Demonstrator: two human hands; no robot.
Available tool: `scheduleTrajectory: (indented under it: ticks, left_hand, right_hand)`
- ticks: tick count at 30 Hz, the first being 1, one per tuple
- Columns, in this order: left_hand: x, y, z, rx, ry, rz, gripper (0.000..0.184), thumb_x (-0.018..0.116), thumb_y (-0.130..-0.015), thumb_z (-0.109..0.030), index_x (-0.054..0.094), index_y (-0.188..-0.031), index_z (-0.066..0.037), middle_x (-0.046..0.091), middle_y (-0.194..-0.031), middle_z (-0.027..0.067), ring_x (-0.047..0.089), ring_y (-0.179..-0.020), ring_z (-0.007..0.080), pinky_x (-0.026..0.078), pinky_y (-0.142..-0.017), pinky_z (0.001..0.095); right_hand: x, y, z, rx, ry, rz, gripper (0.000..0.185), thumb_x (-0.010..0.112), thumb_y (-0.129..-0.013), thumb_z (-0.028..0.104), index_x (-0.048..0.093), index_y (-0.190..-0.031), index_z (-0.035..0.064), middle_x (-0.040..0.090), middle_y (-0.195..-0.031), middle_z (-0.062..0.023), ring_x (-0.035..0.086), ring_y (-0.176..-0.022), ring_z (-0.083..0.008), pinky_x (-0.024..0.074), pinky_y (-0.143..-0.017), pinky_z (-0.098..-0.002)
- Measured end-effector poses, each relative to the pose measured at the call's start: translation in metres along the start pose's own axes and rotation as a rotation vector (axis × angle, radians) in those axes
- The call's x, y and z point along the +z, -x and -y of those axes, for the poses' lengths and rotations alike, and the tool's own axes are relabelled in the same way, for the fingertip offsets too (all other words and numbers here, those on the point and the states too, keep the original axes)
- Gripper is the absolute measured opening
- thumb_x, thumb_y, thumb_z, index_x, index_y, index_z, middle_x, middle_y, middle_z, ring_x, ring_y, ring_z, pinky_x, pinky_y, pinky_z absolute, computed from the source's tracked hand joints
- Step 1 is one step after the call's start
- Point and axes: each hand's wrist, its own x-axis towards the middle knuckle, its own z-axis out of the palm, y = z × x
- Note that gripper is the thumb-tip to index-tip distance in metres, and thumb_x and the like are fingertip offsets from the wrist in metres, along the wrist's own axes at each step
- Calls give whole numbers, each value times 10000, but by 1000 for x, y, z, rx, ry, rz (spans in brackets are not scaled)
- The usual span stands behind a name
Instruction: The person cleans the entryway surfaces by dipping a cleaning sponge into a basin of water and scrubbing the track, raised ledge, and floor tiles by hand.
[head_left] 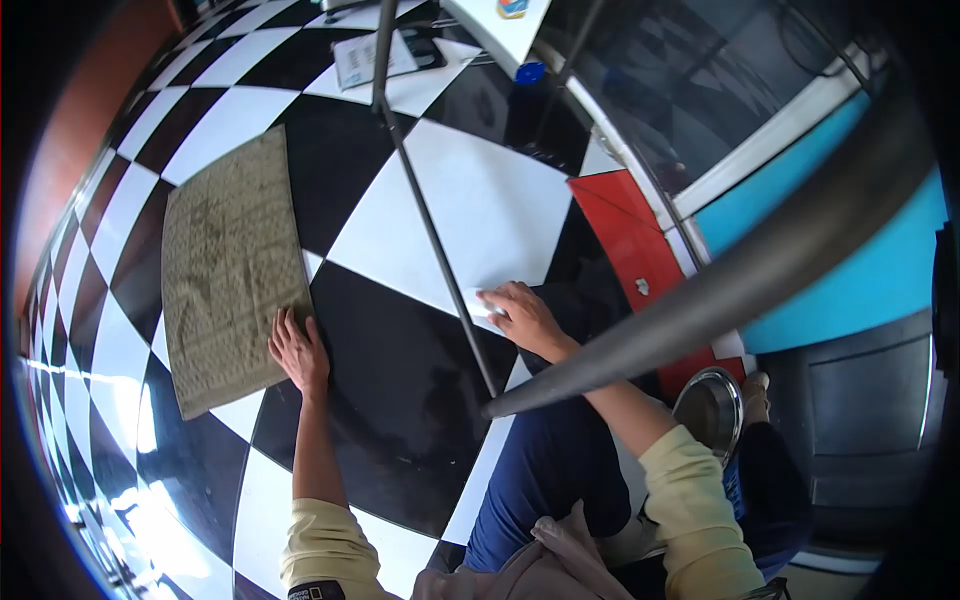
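Observation:
My left hand lies flat with its fingers stretched out on the near right edge of a worn brown-green mat, which rests on the checkered floor. My right hand is closed, and a small white piece, perhaps cloth or tissue, shows at its fingertips. Beside those fingertips runs a thin dark metal rod, slanting across the view. What the white piece is exactly cannot be made out, since the fingers partly cover it.
A thick dark bar crosses close to the camera on the right. Beyond it are a red panel and a blue panel. A round metal container stands by my right arm. Printed papers lie far ahead near a white table.

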Motion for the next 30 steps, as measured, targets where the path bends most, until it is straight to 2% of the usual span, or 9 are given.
scheduleTrajectory:
  ticks: [3,5,8,12,16,20,24,29,30]
  left_hand:
    - [-2,-3,-4,-10,-14,32,476,435,-977,-378,462,-1339,-70,407,-1444,91,312,-1375,252,178,-1144,452]
    - [-1,-3,-3,-7,-29,39,475,440,-974,-374,461,-1338,-69,409,-1440,91,318,-1370,252,179,-1143,452]
    - [1,-4,-1,7,-59,34,472,447,-970,-367,458,-1338,-71,405,-1440,90,318,-1369,250,185,-1139,447]
    - [1,-7,-4,10,-75,52,473,451,-968,-363,447,-1343,-75,395,-1446,87,310,-1374,248,179,-1140,445]
    - [-2,-6,-5,3,-93,70,468,457,-965,-351,440,-1346,-79,389,-1449,86,307,-1377,247,176,-1142,444]
    - [1,-9,-4,12,-90,62,456,465,-963,-339,441,-1346,-91,389,-1450,87,310,-1376,247,180,-1140,440]
    - [0,-8,-4,21,-96,62,458,468,-962,-342,438,-1347,-94,395,-1446,87,314,-1373,250,187,-1135,441]
    - [0,-9,-5,27,-98,50,460,466,-963,-348,438,-1344,-93,403,-1438,86,322,-1367,254,194,-1129,442]
    - [0,-9,-5,30,-95,47,459,465,-963,-349,439,-1343,-94,405,-1437,85,323,-1366,255,194,-1128,442]
  right_hand:
    - [1,-12,-18,-157,63,107,413,683,-793,109,618,-1199,143,575,-960,-89,550,-972,-296,494,-841,-397]
    - [-9,-44,-23,81,125,-1,372,678,-800,109,620,-1167,128,569,-966,-140,546,-966,-326,492,-818,-415]
    - [-4,-62,-31,193,143,-129,349,671,-810,96,620,-1155,110,561,-962,-163,542,-949,-353,475,-823,-427]
    - [0,-33,-10,-103,53,90,467,693,-794,90,594,-1247,142,538,-971,-121,544,-954,-317,484,-837,-397]
    - [-11,-61,-49,174,124,-142,430,692,-790,80,609,-1208,141,550,-959,-125,555,-918,-322,496,-774,-417]
    - [-2,-39,-10,-171,20,47,399,690,-788,67,611,-1178,106,556,-954,-137,552,-907,-331,485,-773,-422]
    - [-11,-69,-42,119,110,-84,418,687,-787,66,610,-1194,122,539,-943,-126,549,-891,-325,491,-781,-411]
    - [2,-42,-5,-105,33,140,433,702,-779,104,610,-1202,129,525,-940,-116,539,-906,-302,496,-782,-400]
    - [-1,-43,-8,-32,64,118,428,701,-778,99,610,-1196,125,527,-930,-121,540,-893,-308,494,-782,-403]
